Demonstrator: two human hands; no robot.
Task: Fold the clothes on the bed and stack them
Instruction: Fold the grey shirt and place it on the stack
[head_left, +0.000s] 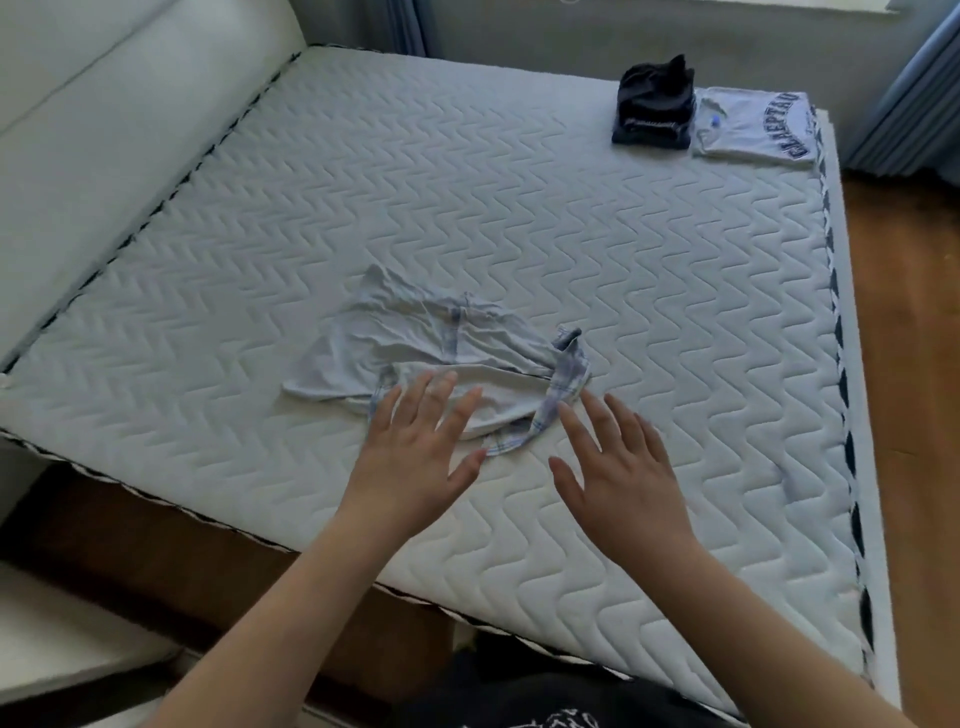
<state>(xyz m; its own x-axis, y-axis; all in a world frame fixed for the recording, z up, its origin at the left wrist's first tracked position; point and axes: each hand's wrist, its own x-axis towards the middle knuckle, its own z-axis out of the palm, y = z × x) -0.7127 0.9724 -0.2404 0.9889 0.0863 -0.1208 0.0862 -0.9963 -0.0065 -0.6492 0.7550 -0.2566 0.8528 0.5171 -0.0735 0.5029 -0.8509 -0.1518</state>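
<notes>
While both arms reach in from the bottom of the frame, the left hand (415, 447) lies flat at centre, fingers (410, 397) spread and straight, their tips over the near edge of a crumpled pale garment (415, 338). Whether they press the cloth or float just above it, I cannot tell. Right beside it, the right hand (618, 467) is just as flat, fingers (597, 415) splayed wide, its fingertips close to the plaid-trimmed band (563, 387) at the garment's right end; contact there is unclear too. Nothing is pinched by either hand.

That pale garment lies rumpled and unfolded in the middle of the bed (519, 208), on the white quilted mattress with its zigzag stitching. Up in the upper right of the frame, near the far corner of the mattress, two finished pieces: a dark folded stack (654, 106), and just to its right, touching or nearly so, a folded white T-shirt (753, 130) with dark arched lettering.

Along the left edge runs a cream padded headboard (104, 130). Wooden floor (909, 312) shows down the right side, with blue curtains (914, 88) in the upper right corner.
</notes>
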